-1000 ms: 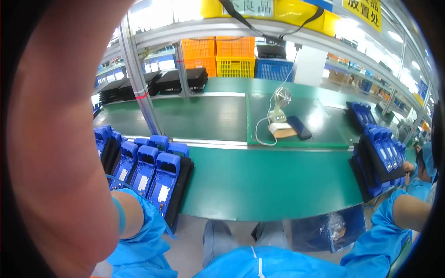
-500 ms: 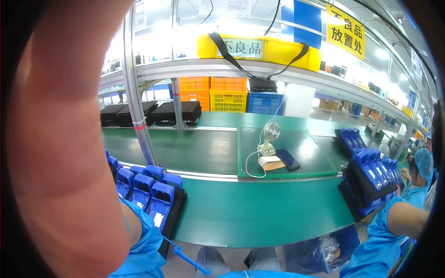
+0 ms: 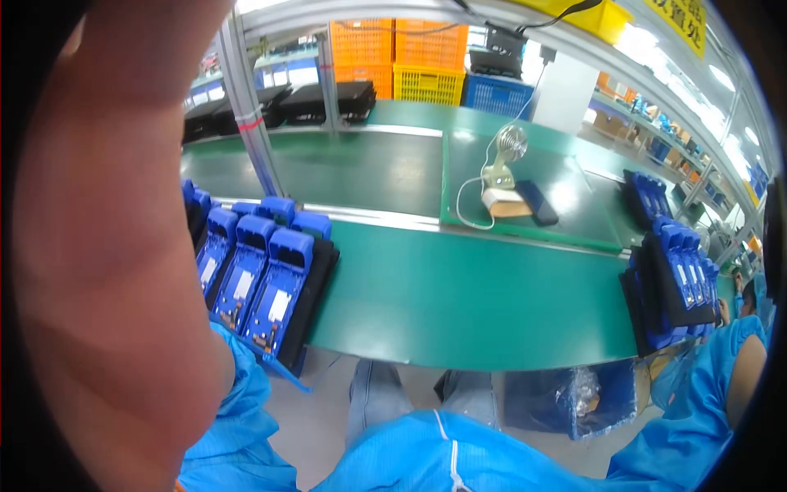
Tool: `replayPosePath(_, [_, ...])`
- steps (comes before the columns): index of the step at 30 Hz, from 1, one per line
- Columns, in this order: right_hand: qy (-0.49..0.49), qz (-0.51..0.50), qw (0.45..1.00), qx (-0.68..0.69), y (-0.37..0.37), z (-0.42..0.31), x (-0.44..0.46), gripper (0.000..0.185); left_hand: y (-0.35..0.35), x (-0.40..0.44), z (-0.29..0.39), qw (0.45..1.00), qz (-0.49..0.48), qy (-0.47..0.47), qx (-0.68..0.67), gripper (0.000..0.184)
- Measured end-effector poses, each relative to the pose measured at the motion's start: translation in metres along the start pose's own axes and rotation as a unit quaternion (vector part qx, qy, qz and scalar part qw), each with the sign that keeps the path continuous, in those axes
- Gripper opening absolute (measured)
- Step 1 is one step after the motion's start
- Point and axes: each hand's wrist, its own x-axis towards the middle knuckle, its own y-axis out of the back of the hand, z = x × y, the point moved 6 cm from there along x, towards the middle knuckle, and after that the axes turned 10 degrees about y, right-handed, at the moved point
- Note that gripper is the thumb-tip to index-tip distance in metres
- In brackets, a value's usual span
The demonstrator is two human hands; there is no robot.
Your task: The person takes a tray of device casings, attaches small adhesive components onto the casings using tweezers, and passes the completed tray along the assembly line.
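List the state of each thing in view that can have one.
Left hand: near camera, blurred, grip unclear
Left-side blue housings: interiors exposed
Right-side blue housings: stacked
Fan: upright, spinning unclear
Phone: lying, dark face up
Blue bin: open, holding plastic
Orange crates: stacked

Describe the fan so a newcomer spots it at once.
Look across the near green work surface to the green-edged panel beyond it. On that panel, just behind and left of a dark smartphone, is a small pale fan. Unlike the flat smartphone, it stands upright and has a round, caged head.
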Motion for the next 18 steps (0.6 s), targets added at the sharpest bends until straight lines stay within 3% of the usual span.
replayPosePath(8, [-0.025,0.064,0.997,0.031,0.012,0.018,-0.034,0.019,0.014,-0.034,-0.002,0.992,0.076,0.105,0.005,0.039])
replayPosePath(12, [-0.061,0.191,0.979,-0.031,0.036,0.031,-0.098,0.020,0.007,-0.055,0.014,0.984,0.108,0.139,0.023,0.040])
replayPosePath(15, [-0.207,0.370,0.892,-0.160,0.056,0.050,-0.193,0.021,0.001,-0.071,0.028,0.982,0.119,0.138,0.043,0.039])
replayPosePath(18, [-0.485,0.443,0.735,-0.170,0.038,0.093,-0.320,0.023,-0.005,-0.093,0.052,0.988,0.098,0.077,0.087,0.033])
